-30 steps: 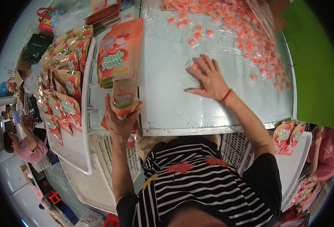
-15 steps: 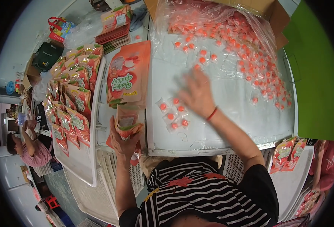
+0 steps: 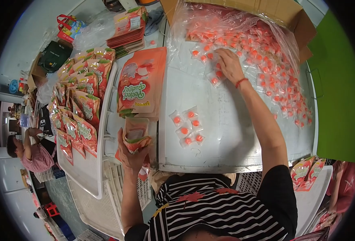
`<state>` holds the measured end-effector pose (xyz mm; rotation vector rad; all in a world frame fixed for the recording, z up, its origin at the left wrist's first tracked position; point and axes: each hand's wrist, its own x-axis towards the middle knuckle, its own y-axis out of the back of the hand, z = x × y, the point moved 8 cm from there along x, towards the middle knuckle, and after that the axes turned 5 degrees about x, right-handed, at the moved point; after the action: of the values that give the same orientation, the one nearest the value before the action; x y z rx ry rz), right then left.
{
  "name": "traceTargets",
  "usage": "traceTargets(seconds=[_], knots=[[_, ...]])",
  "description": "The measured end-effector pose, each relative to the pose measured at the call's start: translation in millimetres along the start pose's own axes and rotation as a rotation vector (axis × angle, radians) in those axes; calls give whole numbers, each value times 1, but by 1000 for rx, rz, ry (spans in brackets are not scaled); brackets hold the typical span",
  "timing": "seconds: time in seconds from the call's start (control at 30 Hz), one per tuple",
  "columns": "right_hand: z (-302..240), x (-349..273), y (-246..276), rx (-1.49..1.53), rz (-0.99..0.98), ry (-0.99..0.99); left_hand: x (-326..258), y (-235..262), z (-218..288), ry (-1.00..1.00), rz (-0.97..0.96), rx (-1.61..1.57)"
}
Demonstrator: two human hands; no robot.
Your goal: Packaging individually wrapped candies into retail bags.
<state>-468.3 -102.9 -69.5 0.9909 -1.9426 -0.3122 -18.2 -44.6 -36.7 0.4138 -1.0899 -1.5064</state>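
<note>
My left hand [image 3: 132, 154] is closed around an orange pouch [image 3: 137, 141], held upright with its mouth gaping. Beyond that hand lies a stack of flat orange pouches [image 3: 139, 86] along the table's left side. My right hand [image 3: 229, 66] reaches to the far part of the table, its fingers bent down over a few clear-wrapped orange candies [image 3: 214, 80]; its fingertips are partly hidden. Nearer me, a small group of wrapped candies [image 3: 184, 131] lies on the pale tabletop [image 3: 225, 140].
A heap of wrapped candies [image 3: 261, 56] spills from a plastic-lined cardboard box [image 3: 306, 28]. Left, a white tray [image 3: 83, 176] carries filled pouches. Behind it rises a pouch stack [image 3: 127, 34]. Two pouches [image 3: 306, 172] stand right. Other people [image 3: 36, 156] are at both sides.
My right hand has moved away from me and slightly right, from above the middle of the table to the candies beside the heap. My left hand keeps hold of the pouch.
</note>
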Motion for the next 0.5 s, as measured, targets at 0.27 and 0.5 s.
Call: traceTargets(seconds=[0.27, 0.5], knots=[[51, 6, -27, 298, -479, -285, 0, 2, -2, 62, 10, -60], [99, -19, 23, 1008, 87, -853, 5, 2, 1, 57, 22, -109]])
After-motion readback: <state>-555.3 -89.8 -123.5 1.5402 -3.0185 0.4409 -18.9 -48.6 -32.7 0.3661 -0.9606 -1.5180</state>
